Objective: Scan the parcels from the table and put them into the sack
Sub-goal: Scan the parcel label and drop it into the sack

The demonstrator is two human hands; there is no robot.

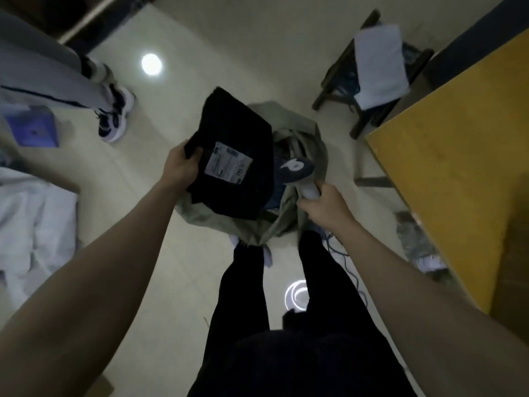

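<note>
Black plastic wraps the parcel [229, 156], a flat soft bag with a white shipping label [228, 162] facing up. It hangs directly over the open mouth of the grey-green sack [289, 216], which stands on the pale tiled floor [143, 224] just in front of the person's dark trouser legs [243, 296]. The left hand [180, 166] grips the parcel's left edge, thumb on top near the label and the other fingers curled underneath. On the sack's right side, the right hand [323, 206] has its fingers curled round the pale handle of a barcode scanner [297, 170]; the scanner's dark head, marked with a white logo, points toward the parcel and sits above the sack's right rim. That hand seems also to bunch a fold of the sack's rim against the handle, though I cannot tell this for sure. Inside the sack, beneath the parcel, something blue shows. A thin cable [340, 250] trails down by the right leg.

To the right of the sack stands a yellow-topped table [446, 167]. Beyond the sack to the right, a dark wooden chair [372, 81] carries a pale cloth. Left of the sack, well apart, another person's shoes [114, 116] stand on the floor.
</note>
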